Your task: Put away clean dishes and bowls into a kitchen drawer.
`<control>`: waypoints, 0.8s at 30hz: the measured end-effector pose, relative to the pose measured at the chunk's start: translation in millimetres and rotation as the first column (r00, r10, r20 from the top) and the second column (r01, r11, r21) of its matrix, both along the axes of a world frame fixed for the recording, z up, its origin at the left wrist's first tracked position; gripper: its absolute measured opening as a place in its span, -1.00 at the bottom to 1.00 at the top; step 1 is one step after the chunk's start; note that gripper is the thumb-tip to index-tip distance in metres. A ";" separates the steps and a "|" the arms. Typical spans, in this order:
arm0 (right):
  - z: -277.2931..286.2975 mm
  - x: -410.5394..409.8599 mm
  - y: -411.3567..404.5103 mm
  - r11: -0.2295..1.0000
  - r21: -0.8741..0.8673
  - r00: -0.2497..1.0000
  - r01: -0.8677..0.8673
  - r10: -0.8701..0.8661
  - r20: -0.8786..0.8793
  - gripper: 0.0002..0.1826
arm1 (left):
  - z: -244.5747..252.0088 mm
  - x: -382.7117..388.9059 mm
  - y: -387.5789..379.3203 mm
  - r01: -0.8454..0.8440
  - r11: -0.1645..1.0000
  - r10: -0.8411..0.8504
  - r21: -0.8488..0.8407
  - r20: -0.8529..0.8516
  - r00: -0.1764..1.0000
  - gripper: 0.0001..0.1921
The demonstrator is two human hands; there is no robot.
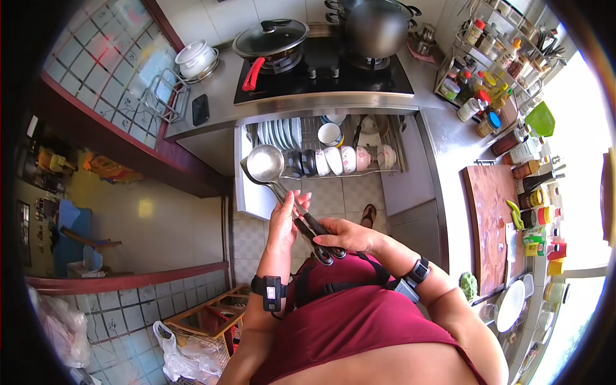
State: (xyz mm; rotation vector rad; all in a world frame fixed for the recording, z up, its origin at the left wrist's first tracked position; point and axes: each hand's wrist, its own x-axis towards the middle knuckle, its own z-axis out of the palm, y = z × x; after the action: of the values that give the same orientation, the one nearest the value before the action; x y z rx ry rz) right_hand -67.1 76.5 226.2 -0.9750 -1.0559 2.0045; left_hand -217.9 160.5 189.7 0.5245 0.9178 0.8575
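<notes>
A stainless-steel ladle (265,163) with a black handle lies together with a second long-handled kitchen utensil (246,174), whose head is mostly hidden behind the ladle's bowl. My right hand (347,235) grips both black handles near their hanging loops. Around the metal shafts, my left hand (285,219) has its thumb on one side and its fingers on the other. Both heads point away from me, near the left side of a pulled-out dish drawer (332,175). Inside its wire rack are upright plates (280,133), a row of bowls (333,160) and stacked white bowls (330,134).
Above the drawer, a gas hob (320,72) carries a lidded pan with a red handle (252,74) and a large pot (376,31). A phone (200,109) rests on the left counter. On the right are a cutting board (493,226) and a spice rack (500,53).
</notes>
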 end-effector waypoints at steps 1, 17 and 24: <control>1.3 -0.6 -0.2 1.000 -0.005 1.000 0.006 -0.006 -0.004 -0.58 | -0.9 -0.3 -0.3 0.005 1.000 -0.005 0.005 -0.003 1.000 -0.73; -7.8 0.5 -3.1 1.000 -0.013 0.998 -0.019 0.018 -0.052 -0.56 | -10.6 2.8 -5.8 0.035 0.999 -0.035 0.001 0.011 0.999 -0.71; -6.4 -0.8 -6.7 0.994 -0.095 0.990 0.060 -0.071 -0.120 -0.44 | -9.2 8.7 -5.2 0.089 0.995 -0.090 0.044 0.033 0.995 -0.70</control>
State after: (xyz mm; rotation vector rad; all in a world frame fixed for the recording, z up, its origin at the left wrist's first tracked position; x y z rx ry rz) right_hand -67.8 69.9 219.9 -0.9076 -0.8622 2.0454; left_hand -209.2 155.3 180.4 0.5815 0.8394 0.8042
